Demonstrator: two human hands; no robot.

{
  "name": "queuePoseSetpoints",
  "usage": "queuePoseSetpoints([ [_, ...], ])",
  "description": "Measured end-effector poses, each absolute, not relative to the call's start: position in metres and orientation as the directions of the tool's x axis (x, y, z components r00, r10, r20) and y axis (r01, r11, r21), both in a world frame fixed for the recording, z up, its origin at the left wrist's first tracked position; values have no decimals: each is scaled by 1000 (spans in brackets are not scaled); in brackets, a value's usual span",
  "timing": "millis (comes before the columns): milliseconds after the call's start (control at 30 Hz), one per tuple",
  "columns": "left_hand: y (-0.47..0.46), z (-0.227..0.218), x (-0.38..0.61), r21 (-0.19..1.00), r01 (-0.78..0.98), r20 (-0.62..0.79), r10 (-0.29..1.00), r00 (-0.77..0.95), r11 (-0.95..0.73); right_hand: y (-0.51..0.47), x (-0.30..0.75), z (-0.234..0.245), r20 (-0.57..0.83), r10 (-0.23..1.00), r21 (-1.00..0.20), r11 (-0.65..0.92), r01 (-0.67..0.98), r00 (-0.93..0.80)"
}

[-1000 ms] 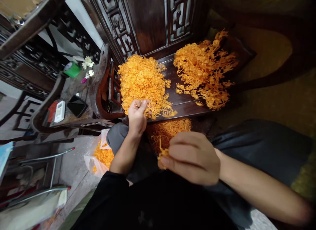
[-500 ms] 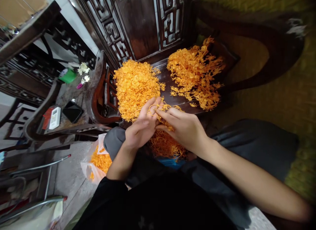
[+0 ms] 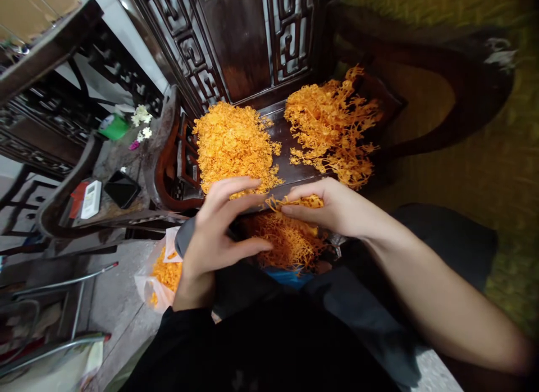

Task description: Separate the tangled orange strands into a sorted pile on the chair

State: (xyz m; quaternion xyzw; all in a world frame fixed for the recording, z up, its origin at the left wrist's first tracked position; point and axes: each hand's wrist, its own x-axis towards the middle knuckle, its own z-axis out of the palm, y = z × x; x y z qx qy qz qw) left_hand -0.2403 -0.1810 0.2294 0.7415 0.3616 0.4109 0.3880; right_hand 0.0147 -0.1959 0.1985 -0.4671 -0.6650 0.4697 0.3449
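Note:
My right hand (image 3: 326,204) pinches a small bunch of thin orange sprigs (image 3: 309,201) between thumb and fingers, their stem ends pointing left. To its left, my left hand (image 3: 223,229) is open and holds nothing, its fingers curved apart from the thumb. Below both hands, on blue plastic, lies a tangled heap of orange stems (image 3: 290,246), partly hidden. Beyond my left hand, a dense pile of frilly orange heads (image 3: 236,147) rests on the dark wooden seat (image 3: 288,136). A looser pile of long-stemmed orange sprigs (image 3: 332,128) lies on the seat's right side.
The seat has a carved wooden back (image 3: 240,44) and a curved armrest (image 3: 475,89). Left of it, a small wooden table (image 3: 138,139) bears a black phone (image 3: 122,188), a white remote (image 3: 91,199), green tape (image 3: 113,127) and small flowers. A plastic bag (image 3: 145,285) with orange pieces stands on the floor.
My hands have parted. The left hand has moved left and opened, while the right has shifted slightly right with the orange sprigs in its fingers.

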Motion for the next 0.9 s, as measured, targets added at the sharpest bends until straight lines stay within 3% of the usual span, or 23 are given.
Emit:
queuePoseSetpoints([
  [100,-166,212,-220,739,313,247,672,698,-597,-193,14,194,-62,935,-955,45,292,-348],
  [267,-158,184,-213,756,359,140,671,728,-547,-186,24,192,-80,944,-967,6,256,-321],
  [467,-157,182,-212,718,377,133,647,751,-585,-187,16,183,8,974,-953,76,294,-226],
  [533,-156,185,-214,701,410,122,665,737,-583,-182,17,175,26,994,-966,51,253,-102],
  [600,-157,187,-218,710,400,101,645,757,-580,-172,27,169,15,986,-991,-7,135,164],
  [667,-157,188,-221,729,362,105,618,779,-581,-161,44,168,-102,898,-994,-81,-69,427],
  [700,-157,187,-222,734,359,108,621,776,-576,-157,52,170,-184,864,-979,-115,-171,470],
  [733,-157,185,-222,732,376,108,642,759,-568,-156,59,173,-227,865,-963,-131,-235,447],
  [900,-152,169,-217,695,504,110,768,631,-513,-175,51,191,-145,980,-942,-94,-323,139],
])
